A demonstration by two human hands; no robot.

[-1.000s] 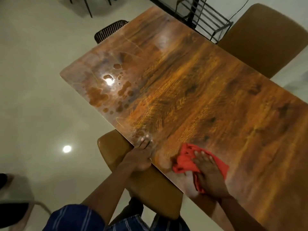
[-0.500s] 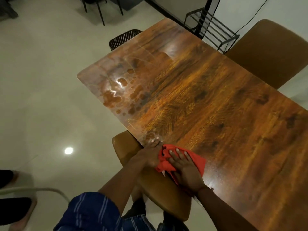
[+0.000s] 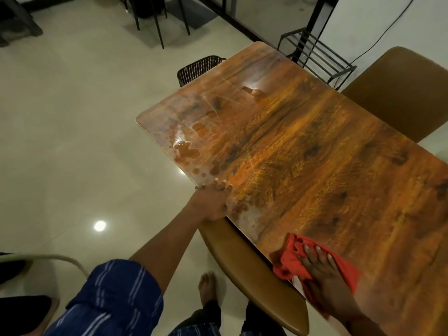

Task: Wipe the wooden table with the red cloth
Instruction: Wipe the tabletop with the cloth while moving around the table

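Note:
The wooden table (image 3: 315, 154) runs from the upper middle to the lower right, with wet blotches and streaks near its far left corner. My right hand (image 3: 323, 275) lies flat with fingers spread on the red cloth (image 3: 289, 260), pressing it onto the table close to the near edge. My left hand (image 3: 213, 201) rests on the table's near edge further left, fingers curled over the rim. It holds nothing else.
A tan chair (image 3: 254, 272) is tucked under the near edge between my hands. Another tan chair (image 3: 402, 93) stands at the far side. A black mesh bin (image 3: 197, 69) and a black metal rack (image 3: 317, 57) sit beyond the table. My bare foot (image 3: 208, 287) is on the tiled floor.
My right hand has slid the red cloth to the right along the near edge, away from my left hand. The left hand stays on the table rim.

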